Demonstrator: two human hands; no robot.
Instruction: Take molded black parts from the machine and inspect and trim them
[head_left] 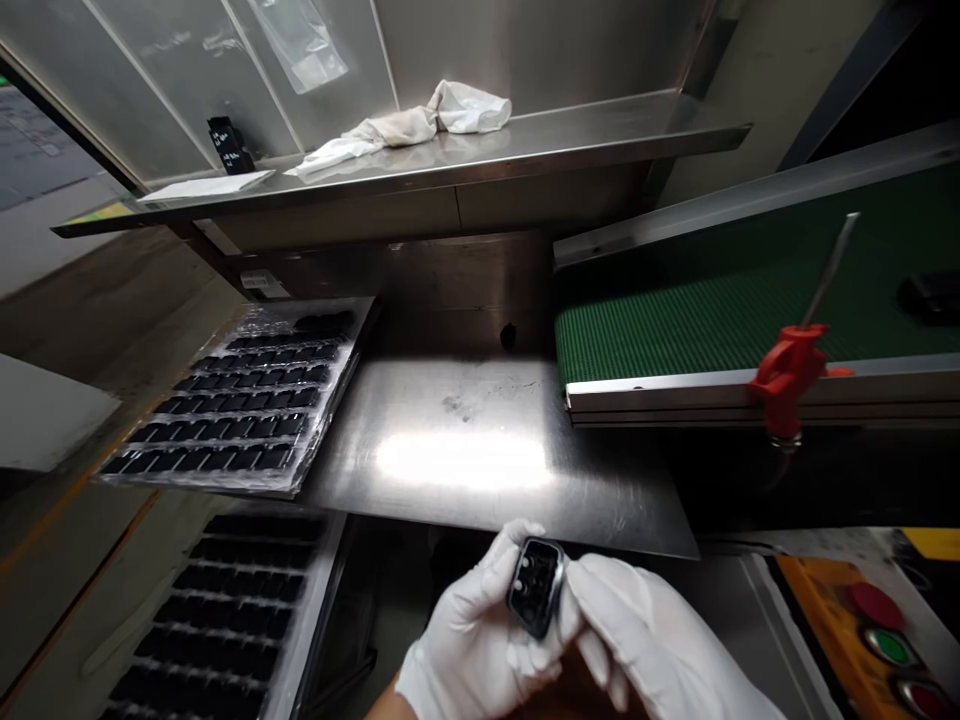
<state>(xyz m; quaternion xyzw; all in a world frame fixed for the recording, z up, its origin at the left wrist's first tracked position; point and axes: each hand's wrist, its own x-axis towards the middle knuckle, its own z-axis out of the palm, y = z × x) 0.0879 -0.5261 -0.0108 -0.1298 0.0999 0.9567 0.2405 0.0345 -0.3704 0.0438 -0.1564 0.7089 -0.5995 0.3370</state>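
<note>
Both hands wear white gloves and are close together at the lower middle, in front of the metal bench. My left hand [469, 635] is closed around a small black plastic housing [537, 588] with rounded corners, a pale rim and small light pegs inside. Its hollow side faces up toward me. At the housing's right edge, my right hand [634, 625] has its thumb and fingertips closed against the rim. Part of the housing's underside is hidden by the gloves.
Left of the steel bench [450, 400] lies a tray [292, 480] with rows of black parts; another tray [315, 600] is below. A green conveyor [645, 330] carries a red air gun [791, 375] at its edge. Cloths [405, 127] lie on the shelf; an orange button box [825, 625] stands lower right.
</note>
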